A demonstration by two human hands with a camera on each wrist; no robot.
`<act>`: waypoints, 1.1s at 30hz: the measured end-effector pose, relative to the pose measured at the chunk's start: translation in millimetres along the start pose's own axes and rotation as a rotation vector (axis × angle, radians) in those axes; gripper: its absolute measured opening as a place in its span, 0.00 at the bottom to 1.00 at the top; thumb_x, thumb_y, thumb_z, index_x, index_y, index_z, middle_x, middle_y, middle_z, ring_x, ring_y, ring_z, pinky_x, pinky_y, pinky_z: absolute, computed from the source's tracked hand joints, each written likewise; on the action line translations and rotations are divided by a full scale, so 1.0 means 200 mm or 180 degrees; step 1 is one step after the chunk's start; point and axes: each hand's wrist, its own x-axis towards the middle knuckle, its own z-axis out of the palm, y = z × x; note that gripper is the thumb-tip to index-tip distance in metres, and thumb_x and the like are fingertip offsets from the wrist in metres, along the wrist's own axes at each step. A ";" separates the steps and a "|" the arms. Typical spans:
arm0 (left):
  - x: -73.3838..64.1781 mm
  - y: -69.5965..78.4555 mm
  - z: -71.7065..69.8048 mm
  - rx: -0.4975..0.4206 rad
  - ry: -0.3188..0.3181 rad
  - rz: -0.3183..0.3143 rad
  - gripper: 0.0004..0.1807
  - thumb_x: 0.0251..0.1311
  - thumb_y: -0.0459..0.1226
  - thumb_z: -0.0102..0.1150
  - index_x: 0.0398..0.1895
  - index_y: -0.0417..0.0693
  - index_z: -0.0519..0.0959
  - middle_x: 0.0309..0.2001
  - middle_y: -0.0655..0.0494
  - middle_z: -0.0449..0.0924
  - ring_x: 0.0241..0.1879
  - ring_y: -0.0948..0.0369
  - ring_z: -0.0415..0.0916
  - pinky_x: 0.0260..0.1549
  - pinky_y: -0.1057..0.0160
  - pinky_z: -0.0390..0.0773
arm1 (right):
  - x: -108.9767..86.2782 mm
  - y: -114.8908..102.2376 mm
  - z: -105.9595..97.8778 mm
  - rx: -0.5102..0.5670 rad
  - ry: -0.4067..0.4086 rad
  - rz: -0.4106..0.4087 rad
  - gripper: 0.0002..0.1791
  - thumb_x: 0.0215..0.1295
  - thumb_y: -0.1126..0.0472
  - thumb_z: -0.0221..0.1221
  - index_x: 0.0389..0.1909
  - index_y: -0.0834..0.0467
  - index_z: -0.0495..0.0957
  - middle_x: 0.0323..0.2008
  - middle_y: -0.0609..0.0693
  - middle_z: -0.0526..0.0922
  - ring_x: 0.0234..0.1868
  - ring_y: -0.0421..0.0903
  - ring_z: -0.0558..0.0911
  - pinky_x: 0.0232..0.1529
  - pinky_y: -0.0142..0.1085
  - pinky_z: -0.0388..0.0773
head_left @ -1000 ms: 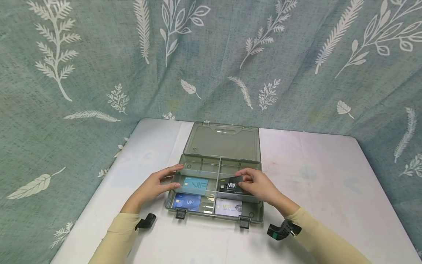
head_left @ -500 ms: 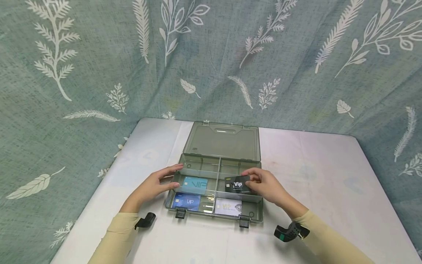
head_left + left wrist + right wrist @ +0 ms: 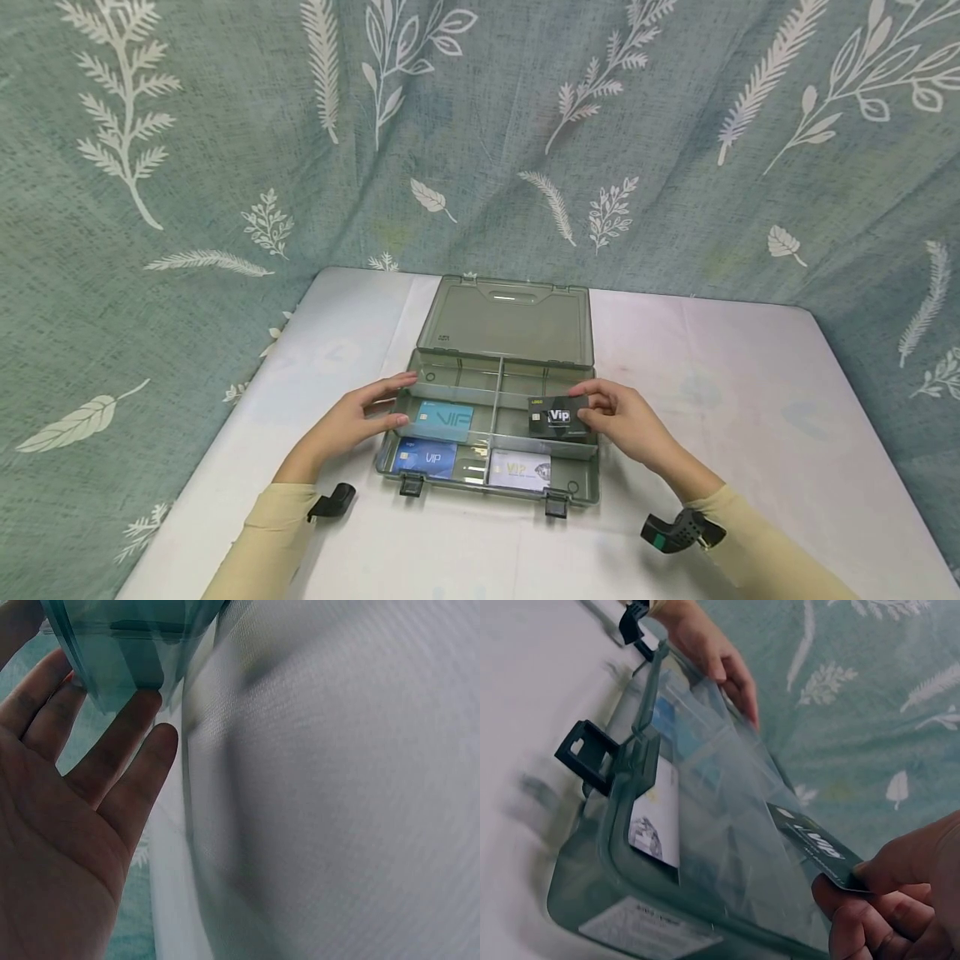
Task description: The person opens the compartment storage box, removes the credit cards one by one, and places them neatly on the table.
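Observation:
A smoky grey plastic compartment box (image 3: 480,490) lies on the table with its lid laid back. Between thumb and fingers, my right hand (image 3: 624,417) pinches the right end of a black VIP card (image 3: 546,427), which is held over the right middle compartment. The right wrist view has this card (image 3: 810,844) gripped at its corner. My left hand (image 3: 348,429) rests against the box's left side, fingers extended; in the left wrist view fingertips (image 3: 146,701) touch the clear wall. A light-blue VIP card (image 3: 435,421) lies in the left middle compartment.
The front compartments hold a blue VIP card (image 3: 423,458) on the left and a white VIP card (image 3: 517,472) on the right. Behind the box lies its lid (image 3: 510,325). Two black latches (image 3: 556,507) hang at the front. A leaf-patterned curtain (image 3: 480,192) surrounds the table (image 3: 720,375).
My right hand has moved to the right with the black VIP card, from beside the centre divider toward the box's right wall. The left hand has stayed in place.

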 end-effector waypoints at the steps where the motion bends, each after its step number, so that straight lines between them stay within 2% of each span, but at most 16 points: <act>1: 0.00 0.00 0.00 0.0001 0.0001 0.0001 0.35 0.65 0.40 0.68 0.74 0.47 0.69 0.76 0.57 0.63 0.73 0.51 0.63 0.70 0.50 0.69 | 0.00 0.01 -0.01 0.0007 0.0007 0.0010 0.15 0.72 0.66 0.60 0.57 0.56 0.80 0.26 0.50 0.75 0.27 0.47 0.73 0.28 0.39 0.79; 7: -0.01 0.01 0.00 0.0000 0.0008 0.0012 0.34 0.66 0.39 0.68 0.74 0.46 0.69 0.76 0.55 0.62 0.73 0.49 0.63 0.70 0.49 0.68 | -0.02 0.03 -0.04 0.0033 0.0074 0.0061 0.15 0.72 0.67 0.59 0.58 0.57 0.79 0.28 0.51 0.76 0.29 0.48 0.75 0.33 0.46 0.84; 12: -0.01 0.01 0.00 0.0000 0.0009 0.0012 0.34 0.66 0.39 0.68 0.74 0.46 0.69 0.76 0.55 0.62 0.73 0.49 0.62 0.70 0.50 0.68 | -0.03 0.04 -0.07 0.0033 0.0158 0.0100 0.15 0.72 0.68 0.59 0.57 0.58 0.79 0.29 0.52 0.76 0.28 0.50 0.74 0.27 0.39 0.78; 16: -0.01 0.02 0.00 0.0006 0.0002 0.0007 0.34 0.66 0.40 0.68 0.74 0.46 0.69 0.77 0.55 0.62 0.73 0.49 0.62 0.70 0.49 0.68 | -0.04 0.05 -0.10 0.0054 0.0203 0.0144 0.16 0.72 0.69 0.59 0.58 0.61 0.78 0.32 0.54 0.79 0.28 0.45 0.72 0.27 0.36 0.74; 23: -0.01 0.02 0.00 -0.0006 -0.0001 -0.0012 0.34 0.66 0.40 0.68 0.74 0.47 0.69 0.77 0.56 0.62 0.74 0.49 0.62 0.70 0.50 0.68 | -0.06 0.06 -0.17 0.0149 0.0287 0.0227 0.16 0.72 0.69 0.58 0.59 0.65 0.76 0.42 0.59 0.84 0.36 0.43 0.79 0.36 0.37 0.82; 29: -0.01 0.02 0.00 -0.0016 0.0003 -0.0009 0.35 0.66 0.40 0.68 0.74 0.45 0.68 0.77 0.55 0.62 0.74 0.50 0.61 0.70 0.50 0.68 | -0.07 0.08 -0.22 0.0170 0.0375 0.0244 0.17 0.72 0.70 0.58 0.60 0.66 0.75 0.42 0.61 0.84 0.36 0.42 0.80 0.37 0.37 0.83; 33: -0.01 0.01 0.01 -0.0031 0.0009 -0.0003 0.35 0.66 0.40 0.68 0.74 0.45 0.68 0.77 0.55 0.62 0.74 0.49 0.61 0.70 0.50 0.68 | -0.08 0.10 -0.25 0.0102 0.0415 0.0232 0.18 0.73 0.69 0.58 0.61 0.66 0.75 0.40 0.59 0.83 0.34 0.41 0.78 0.34 0.35 0.81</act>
